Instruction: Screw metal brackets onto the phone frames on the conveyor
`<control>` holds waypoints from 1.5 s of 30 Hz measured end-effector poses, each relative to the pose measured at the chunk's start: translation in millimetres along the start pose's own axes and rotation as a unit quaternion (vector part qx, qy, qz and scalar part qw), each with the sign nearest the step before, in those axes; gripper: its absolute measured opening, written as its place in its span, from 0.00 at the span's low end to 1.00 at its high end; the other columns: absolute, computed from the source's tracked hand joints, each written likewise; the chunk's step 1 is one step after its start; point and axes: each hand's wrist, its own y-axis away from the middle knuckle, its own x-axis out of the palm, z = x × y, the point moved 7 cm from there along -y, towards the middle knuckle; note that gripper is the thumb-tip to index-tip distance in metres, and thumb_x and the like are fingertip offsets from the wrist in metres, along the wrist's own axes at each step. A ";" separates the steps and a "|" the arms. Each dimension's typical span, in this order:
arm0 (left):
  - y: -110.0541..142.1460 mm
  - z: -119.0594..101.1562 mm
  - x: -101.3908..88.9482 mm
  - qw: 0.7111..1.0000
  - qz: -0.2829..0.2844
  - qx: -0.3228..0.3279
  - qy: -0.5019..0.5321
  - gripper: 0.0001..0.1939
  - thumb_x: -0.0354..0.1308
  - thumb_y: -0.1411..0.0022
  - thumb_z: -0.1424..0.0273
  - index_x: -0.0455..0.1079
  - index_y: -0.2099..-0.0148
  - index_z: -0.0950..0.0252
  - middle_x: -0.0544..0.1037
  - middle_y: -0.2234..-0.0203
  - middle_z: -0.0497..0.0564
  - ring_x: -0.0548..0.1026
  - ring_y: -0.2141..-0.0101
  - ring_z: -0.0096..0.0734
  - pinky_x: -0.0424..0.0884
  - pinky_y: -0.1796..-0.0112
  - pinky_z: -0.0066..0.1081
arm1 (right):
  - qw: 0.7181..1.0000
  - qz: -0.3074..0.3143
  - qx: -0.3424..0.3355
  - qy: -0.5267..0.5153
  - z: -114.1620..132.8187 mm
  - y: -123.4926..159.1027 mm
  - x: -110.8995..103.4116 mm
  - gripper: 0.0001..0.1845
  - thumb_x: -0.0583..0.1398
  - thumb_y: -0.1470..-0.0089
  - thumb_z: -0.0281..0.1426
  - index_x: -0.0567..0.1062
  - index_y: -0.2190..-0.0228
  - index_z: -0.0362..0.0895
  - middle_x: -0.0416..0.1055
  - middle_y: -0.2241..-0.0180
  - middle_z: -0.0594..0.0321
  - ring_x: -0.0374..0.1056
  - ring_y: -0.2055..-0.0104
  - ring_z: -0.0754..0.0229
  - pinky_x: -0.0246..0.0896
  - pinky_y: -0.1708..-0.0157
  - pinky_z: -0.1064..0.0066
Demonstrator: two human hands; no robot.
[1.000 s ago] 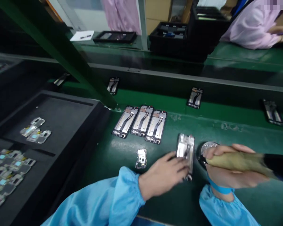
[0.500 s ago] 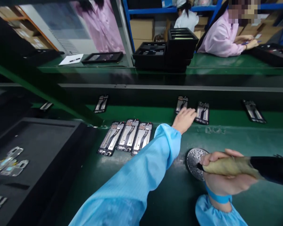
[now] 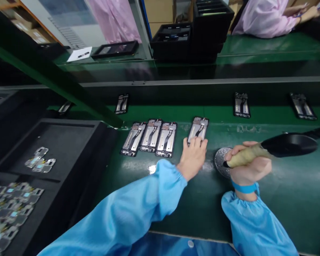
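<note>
My left hand lies flat on the green bench, its fingertips resting on the near end of a phone frame that lies just right of a row of three phone frames. My right hand is wrapped around the tape-bound grip of an electric screwdriver, whose black body points to the right. The tool's tip is over a round metal screw dish that sits between my two hands.
More phone frames lie along the green conveyor behind, one at the left. A black tray at the left holds small metal parts. A slanted green post crosses the left. Stacked black trays and a person in pink are beyond.
My left hand reached out to the conveyor, then came back toward me with a phone frame, which now lies beside the row of three. The right hand kept hold of the screwdriver.
</note>
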 end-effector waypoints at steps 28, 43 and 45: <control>181.7 95.0 -55.2 0.986 -0.021 -0.078 0.148 0.24 0.63 0.27 0.76 0.72 0.32 0.61 0.81 0.53 0.55 0.81 0.53 0.44 0.82 0.50 0.43 | 0.996 0.005 -0.018 0.085 4.3 3.9 3.0 0.37 0.57 0.42 0.69 0.76 0.63 0.48 0.69 0.80 0.65 0.66 0.84 0.53 0.64 0.83 0.57; 183.0 118.7 -51.0 0.891 0.004 -0.250 0.379 0.16 0.60 0.22 0.57 0.83 0.55 0.60 0.85 0.57 0.53 0.83 0.56 0.41 0.79 0.53 0.37 | 0.999 0.004 -0.007 0.046 0.6 0.4 2.5 0.38 0.62 0.47 0.71 0.78 0.64 0.47 0.70 0.82 0.64 0.65 0.86 0.55 0.61 0.87 0.60; 180.2 120.0 -53.6 0.902 0.046 -0.239 0.357 0.12 0.61 0.23 0.59 0.83 0.51 0.58 0.85 0.56 0.51 0.84 0.56 0.40 0.79 0.53 0.37 | 0.999 0.005 -0.011 0.045 2.3 1.0 3.9 0.37 0.62 0.46 0.70 0.78 0.64 0.48 0.70 0.82 0.65 0.65 0.86 0.55 0.60 0.87 0.60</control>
